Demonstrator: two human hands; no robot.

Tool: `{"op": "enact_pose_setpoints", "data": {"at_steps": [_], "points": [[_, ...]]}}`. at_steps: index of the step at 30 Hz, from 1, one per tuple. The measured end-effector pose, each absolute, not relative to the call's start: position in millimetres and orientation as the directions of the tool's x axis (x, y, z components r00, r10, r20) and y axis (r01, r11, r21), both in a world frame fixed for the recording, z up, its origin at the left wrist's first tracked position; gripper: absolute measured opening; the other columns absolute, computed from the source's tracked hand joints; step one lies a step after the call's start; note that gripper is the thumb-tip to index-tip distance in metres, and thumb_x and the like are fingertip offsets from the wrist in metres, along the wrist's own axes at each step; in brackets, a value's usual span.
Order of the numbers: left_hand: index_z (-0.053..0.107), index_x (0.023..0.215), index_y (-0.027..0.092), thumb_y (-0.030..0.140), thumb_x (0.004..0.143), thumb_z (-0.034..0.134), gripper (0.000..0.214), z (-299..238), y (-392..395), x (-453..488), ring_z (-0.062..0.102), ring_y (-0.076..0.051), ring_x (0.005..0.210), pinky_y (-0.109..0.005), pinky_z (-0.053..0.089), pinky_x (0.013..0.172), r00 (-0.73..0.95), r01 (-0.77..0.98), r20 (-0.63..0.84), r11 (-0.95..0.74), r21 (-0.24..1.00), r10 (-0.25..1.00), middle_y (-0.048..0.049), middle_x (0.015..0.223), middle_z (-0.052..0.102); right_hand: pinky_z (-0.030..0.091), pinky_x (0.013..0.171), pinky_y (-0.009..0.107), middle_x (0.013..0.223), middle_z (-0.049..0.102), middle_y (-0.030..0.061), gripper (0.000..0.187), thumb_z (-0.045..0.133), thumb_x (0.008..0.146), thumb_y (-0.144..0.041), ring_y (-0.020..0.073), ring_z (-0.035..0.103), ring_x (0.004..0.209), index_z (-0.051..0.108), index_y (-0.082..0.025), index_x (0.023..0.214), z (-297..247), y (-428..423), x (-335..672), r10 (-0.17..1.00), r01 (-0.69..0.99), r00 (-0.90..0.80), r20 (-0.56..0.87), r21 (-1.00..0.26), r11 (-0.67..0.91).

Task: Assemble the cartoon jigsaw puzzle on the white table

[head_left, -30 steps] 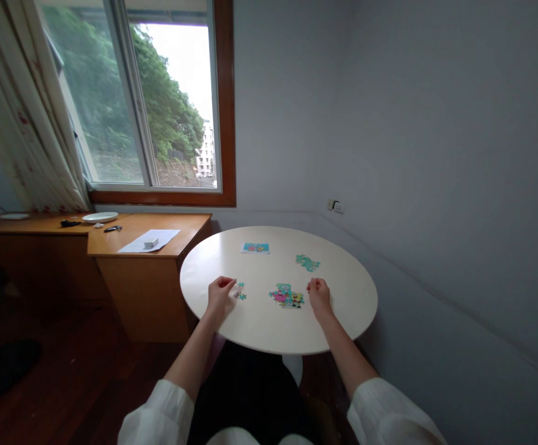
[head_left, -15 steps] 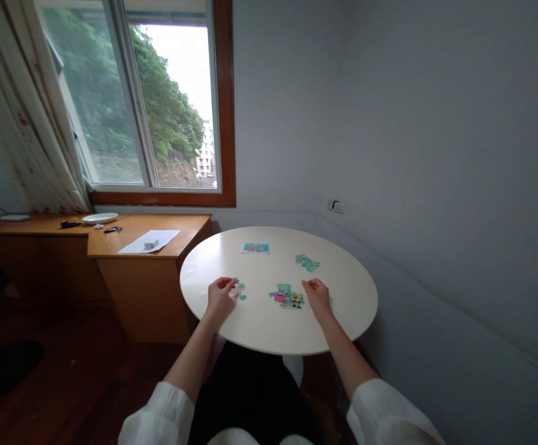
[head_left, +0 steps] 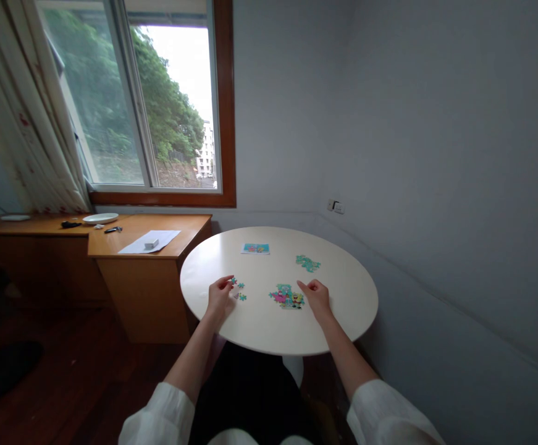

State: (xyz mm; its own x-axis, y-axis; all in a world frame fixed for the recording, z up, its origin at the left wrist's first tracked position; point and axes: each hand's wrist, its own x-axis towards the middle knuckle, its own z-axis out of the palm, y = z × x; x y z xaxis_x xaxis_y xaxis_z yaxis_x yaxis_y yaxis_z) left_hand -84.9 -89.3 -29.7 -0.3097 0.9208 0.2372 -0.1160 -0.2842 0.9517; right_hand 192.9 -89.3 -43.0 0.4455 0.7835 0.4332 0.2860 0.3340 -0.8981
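My left hand [head_left: 220, 296] is at the left of the round white table, its fingertips pinched on a small teal and red puzzle piece [head_left: 234, 282]. Just beside those fingers lie several loose puzzle pieces [head_left: 242, 298]. A partly joined jigsaw [head_left: 287, 296] with pink, yellow and teal cartoon figures lies flat between my hands. Close to its upper right edge is my right hand [head_left: 317, 296], thumb stretched out and the other fingers curled; nothing shows in it. Farther back on the right is a cluster of green-teal puzzle pieces [head_left: 307, 263].
A small picture card [head_left: 256, 248] lies near the far rim of the round table [head_left: 213, 253]. To the left, a wooden desk [head_left: 194, 225] carries paper [head_left: 165, 238], a small white box [head_left: 151, 244] and a white plate [head_left: 100, 218]. A wall outlet [head_left: 336, 206] sits behind the table.
My right thumb has moved slightly left, toward the jigsaw. My left fingertips have shifted a little, along with the small piece. The joined jigsaw looks the same.
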Motion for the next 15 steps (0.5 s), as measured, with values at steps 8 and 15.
{"op": "enact_pose_setpoints", "data": {"at_steps": [8,15], "points": [[0.064,0.074,0.012,0.031,0.054,0.070,0.028,-28.1,-91.0,-83.2,0.059,-0.015,0.058,-0.031,0.046,0.062,-0.324,-0.144,0.248,-0.306,0.941,0.913,-0.0045,0.062,0.064,0.024,0.043,0.022,0.045,0.028,-0.0081,0.047,0.065,0.053,-0.053,0.0069,0.025,0.045,0.031,-0.021,0.047,-40.4,-91.6,192.2,0.795,0.280,0.418,0.440,-0.895,0.348],[0.064,0.074,0.011,0.032,0.054,0.071,0.030,-29.4,-89.5,-84.0,0.060,-0.016,0.059,-0.034,0.048,0.064,-0.319,-0.165,0.228,-0.291,0.942,0.920,-0.0067,0.066,0.065,0.028,0.044,0.022,0.047,0.039,-0.0072,0.041,0.067,0.050,-0.051,0.0078,0.034,0.044,0.042,-0.020,0.056,-42.6,-85.5,192.2,0.799,0.165,0.446,0.404,-0.914,0.370]]}}
